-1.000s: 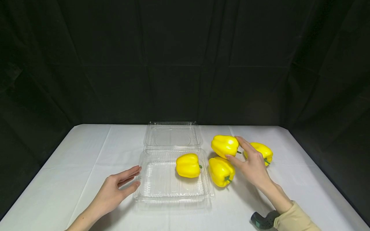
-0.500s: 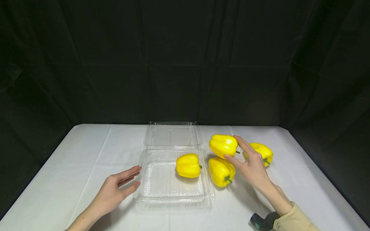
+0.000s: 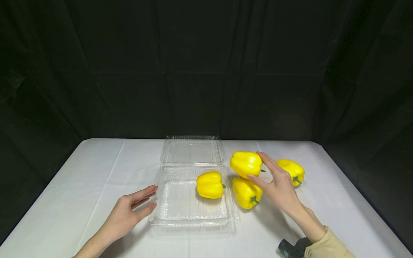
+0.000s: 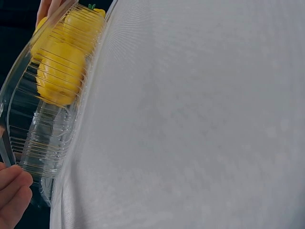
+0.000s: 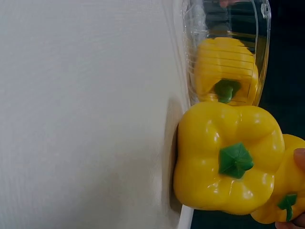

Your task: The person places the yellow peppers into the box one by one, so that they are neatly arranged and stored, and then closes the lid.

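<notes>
My right hand (image 3: 280, 184) holds a yellow bell pepper (image 3: 246, 163) between thumb and fingers, raised a little beside the clear plastic clamshell container (image 3: 175, 200). Another yellow bell pepper (image 3: 209, 185) lies in the right half of its base, stem to the right. Close to the container's right wall a third pepper (image 3: 245, 193) sits on the table, large in the right wrist view (image 5: 205, 152). My left hand (image 3: 129, 213) rests its fingertips against the container's left side, thumb and fingers apart. In the left wrist view, fingers (image 4: 14, 195) touch near the rim.
The container's lid (image 3: 193, 150) lies folded back behind the base. One more yellow pepper (image 3: 292, 171) lies to the right, beyond my right hand. White cloth covers the table (image 3: 106, 168); a black curtain (image 3: 200, 71) hangs behind. A dark device (image 3: 292, 248) sits at the right wrist.
My right hand has moved slightly left with the held pepper, nearer the container. The left hand, container and other peppers have stayed put.
</notes>
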`<state>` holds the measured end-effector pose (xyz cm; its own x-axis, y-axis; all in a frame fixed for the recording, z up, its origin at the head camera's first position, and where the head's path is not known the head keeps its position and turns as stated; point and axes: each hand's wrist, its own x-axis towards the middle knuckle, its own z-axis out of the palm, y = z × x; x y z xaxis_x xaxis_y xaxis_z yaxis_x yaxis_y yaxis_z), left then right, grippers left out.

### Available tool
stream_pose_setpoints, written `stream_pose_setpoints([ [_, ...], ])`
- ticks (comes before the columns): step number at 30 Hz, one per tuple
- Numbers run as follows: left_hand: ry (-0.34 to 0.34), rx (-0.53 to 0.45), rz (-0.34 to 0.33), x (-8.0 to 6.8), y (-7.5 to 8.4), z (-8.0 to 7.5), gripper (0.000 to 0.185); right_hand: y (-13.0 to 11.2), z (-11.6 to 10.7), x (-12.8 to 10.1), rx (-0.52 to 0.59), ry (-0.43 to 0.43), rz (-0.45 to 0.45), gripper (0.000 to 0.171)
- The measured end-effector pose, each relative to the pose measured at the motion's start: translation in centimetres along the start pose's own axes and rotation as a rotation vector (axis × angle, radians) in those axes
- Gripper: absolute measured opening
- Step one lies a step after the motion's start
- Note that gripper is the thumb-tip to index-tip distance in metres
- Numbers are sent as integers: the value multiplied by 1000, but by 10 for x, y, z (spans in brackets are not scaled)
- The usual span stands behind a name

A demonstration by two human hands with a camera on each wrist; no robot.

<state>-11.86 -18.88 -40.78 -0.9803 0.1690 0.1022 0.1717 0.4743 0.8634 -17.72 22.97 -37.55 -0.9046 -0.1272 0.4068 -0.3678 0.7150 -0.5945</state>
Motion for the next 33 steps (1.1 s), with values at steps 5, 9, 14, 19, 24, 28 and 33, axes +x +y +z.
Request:
stream_pose_setpoints([
  [5, -4, -1, 4, 0, -1, 0, 50, -4, 0, -1, 11, -20, -3, 76],
  [9, -4, -1, 3, 0, -1, 0, 50, -6, 0, -2, 22, -22, -19, 76],
  [14, -5, 0, 4, 0, 0, 0, 50, -11, 0, -3, 31, -25, -42, 74],
  [19, -1, 1, 2, 0, 0, 0, 50, -14, 1, -5, 38, -18, -67, 74],
  [24, 3, -3, 2, -1, 0, 0, 49, -16, 2, -5, 44, -15, -87, 74],
  [28, 3, -6, 4, -1, 0, 0, 49, -18, 3, -6, 53, -10, -116, 74],
  [33, 0, -6, 4, -1, 0, 1, 50, -19, 4, -6, 61, -16, -125, 74],
])
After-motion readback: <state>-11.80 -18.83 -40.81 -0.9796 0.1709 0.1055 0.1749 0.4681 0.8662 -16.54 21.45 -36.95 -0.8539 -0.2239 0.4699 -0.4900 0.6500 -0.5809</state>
